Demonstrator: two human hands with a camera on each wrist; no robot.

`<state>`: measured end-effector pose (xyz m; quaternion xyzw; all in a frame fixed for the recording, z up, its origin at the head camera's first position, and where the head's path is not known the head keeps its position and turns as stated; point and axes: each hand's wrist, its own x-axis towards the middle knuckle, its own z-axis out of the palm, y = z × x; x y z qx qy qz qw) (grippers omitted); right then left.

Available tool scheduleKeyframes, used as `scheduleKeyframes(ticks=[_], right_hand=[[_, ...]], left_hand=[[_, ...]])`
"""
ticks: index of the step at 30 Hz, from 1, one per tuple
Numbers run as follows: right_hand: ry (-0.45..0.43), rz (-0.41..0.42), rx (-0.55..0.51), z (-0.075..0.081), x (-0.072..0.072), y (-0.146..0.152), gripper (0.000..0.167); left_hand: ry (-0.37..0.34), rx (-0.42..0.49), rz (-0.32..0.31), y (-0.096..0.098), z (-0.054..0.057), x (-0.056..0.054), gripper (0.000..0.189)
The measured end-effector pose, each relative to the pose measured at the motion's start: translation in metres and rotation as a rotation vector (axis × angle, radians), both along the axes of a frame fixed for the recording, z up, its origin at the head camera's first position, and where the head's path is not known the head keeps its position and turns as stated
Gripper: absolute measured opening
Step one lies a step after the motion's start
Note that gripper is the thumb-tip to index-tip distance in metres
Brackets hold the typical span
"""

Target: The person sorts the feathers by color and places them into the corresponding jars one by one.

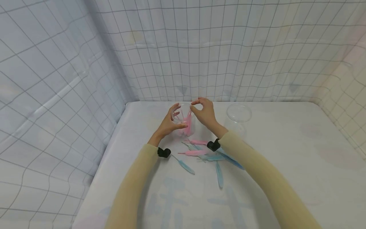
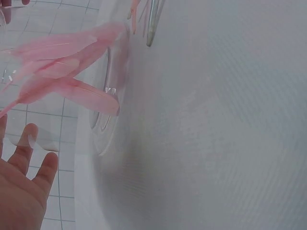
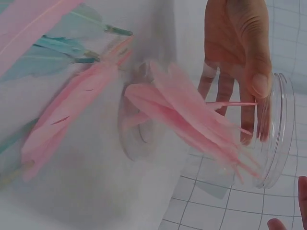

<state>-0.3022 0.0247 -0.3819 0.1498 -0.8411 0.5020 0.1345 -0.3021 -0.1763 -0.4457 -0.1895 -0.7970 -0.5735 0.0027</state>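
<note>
A clear plastic jar (image 3: 284,129) stands at the far side of the table with several pink feathers (image 3: 192,115) leaning inside it, quills toward the mouth. My left hand (image 1: 168,125) holds the jar from the left, thumb on the near side and fingers behind. Over the rim's right side is my right hand (image 1: 205,111), thumb and forefinger bent toward each other. In the right wrist view its fingertips (image 3: 302,194) show apart, with no feather between them, just beyond the jar's mouth.
Nearer on the table lie pink feathers (image 1: 195,153) and several blue feathers (image 1: 186,167), partly overlapping under the right wrist. A second clear jar (image 1: 239,113) stands to the right. Grid-patterned white curtains (image 1: 183,57) rise behind the table and on both sides.
</note>
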Motion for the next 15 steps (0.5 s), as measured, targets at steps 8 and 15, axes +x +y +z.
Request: scheduleKeyframes(ticks=[8, 15], right_hand=[[0.016, 0.040, 0.148, -0.010, 0.012, 0.018, 0.015], [0.047, 0.086, 0.268, -0.019, 0.024, 0.030, 0.014]], left_hand=[[0.004, 0.004, 0.002, 0.002, 0.000, -0.001, 0.102], [0.007, -0.001, 0.011, 0.002, -0.001, 0.000, 0.102]])
